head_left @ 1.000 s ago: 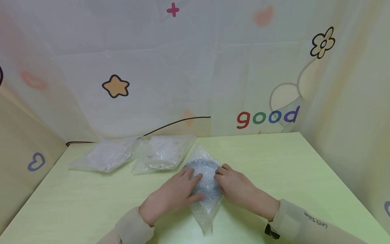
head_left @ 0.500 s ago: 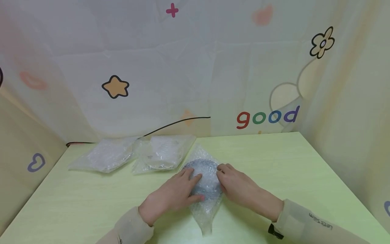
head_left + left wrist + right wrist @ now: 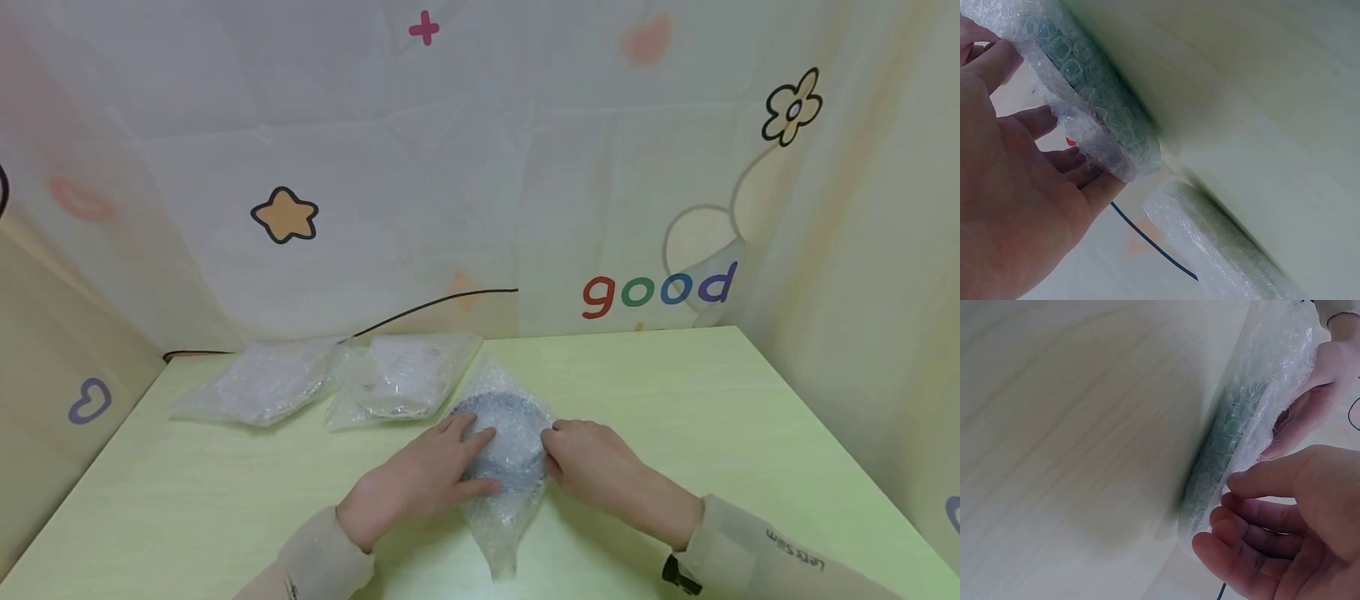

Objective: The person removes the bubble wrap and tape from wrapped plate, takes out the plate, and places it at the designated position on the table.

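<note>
Head view: my spread left hand [image 3: 415, 482] rests on the bluish round bubble-wrapped bundle [image 3: 516, 437], near centre; curled right hand [image 3: 600, 461] apparently pinches its right edge. Likely working that edge; next needs left steady.

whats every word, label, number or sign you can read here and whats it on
"good": multicoloured letters, pale patterned fabric backdrop
"+": pink sign, same backdrop
"LetsSlim", apparently, upside down: cream right sleeve
Dark mark on cream left sleeve: too small and partial to read
Bluish bubble-wrapped package, two whitish bubble-wrapped packages: no readable text
</note>
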`<state>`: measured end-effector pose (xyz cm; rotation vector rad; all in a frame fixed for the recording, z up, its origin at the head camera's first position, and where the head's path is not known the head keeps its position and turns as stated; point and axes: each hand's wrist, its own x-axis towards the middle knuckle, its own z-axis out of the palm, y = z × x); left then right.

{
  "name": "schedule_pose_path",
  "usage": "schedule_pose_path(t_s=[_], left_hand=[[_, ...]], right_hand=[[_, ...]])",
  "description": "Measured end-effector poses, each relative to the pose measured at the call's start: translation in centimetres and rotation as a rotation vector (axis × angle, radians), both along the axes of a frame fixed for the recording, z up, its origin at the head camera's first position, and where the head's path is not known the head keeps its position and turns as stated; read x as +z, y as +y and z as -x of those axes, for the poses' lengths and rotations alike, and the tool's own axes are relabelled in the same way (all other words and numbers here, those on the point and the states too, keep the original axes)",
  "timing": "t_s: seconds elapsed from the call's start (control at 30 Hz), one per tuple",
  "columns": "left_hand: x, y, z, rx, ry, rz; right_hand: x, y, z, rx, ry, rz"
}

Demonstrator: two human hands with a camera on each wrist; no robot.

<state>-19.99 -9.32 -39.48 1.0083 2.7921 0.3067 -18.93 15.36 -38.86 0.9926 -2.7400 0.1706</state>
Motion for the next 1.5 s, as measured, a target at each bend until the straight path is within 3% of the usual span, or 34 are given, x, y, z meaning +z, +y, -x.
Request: schedule_pose_path(t_s=[0.3,0.5,0.97,1.5], left_hand=[[-0.1,-0.3,0.0,-0.022,0.017,-0.031],[-0.2,-0.3,0.2,-0.034,0.035,-0.03],[-0.1,-0.2,0.1,-0.049,0.053,-0.032],[-0.3,-0.2,0.2,-0.044,0.061,-0.014]], right_hand=[[0.1,-0.6,-0.2,-0.09,-0.081,0.052],[0.1,-0.7,0.1,-0.103,-0.114,0.061],[-0.1,-1.2,0.1,-0.055,0.014,-0.095],[-0.4,-0.9,0.4,-0.029,-0.004,-0.109]])
